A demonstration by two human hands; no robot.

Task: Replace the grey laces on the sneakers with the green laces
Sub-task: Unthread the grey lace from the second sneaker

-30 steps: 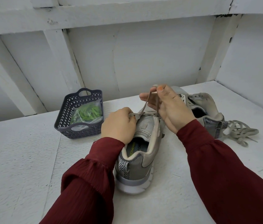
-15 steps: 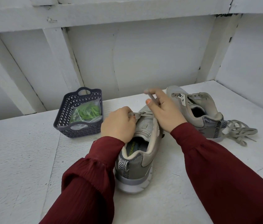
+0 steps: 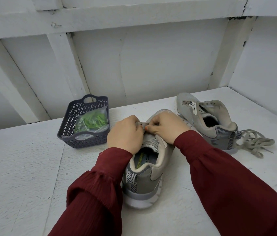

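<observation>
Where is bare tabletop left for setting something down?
Free: the tabletop left of the near sneaker, nearer than the basket; the right edge nearer than the loose grey laces. Crowded: left hand and right hand grip the near sneaker, far sneaker just beyond.

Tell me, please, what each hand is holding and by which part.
Left hand and right hand pinch the near sneaker at its eyelet strip; any lace between them is hidden.
</observation>
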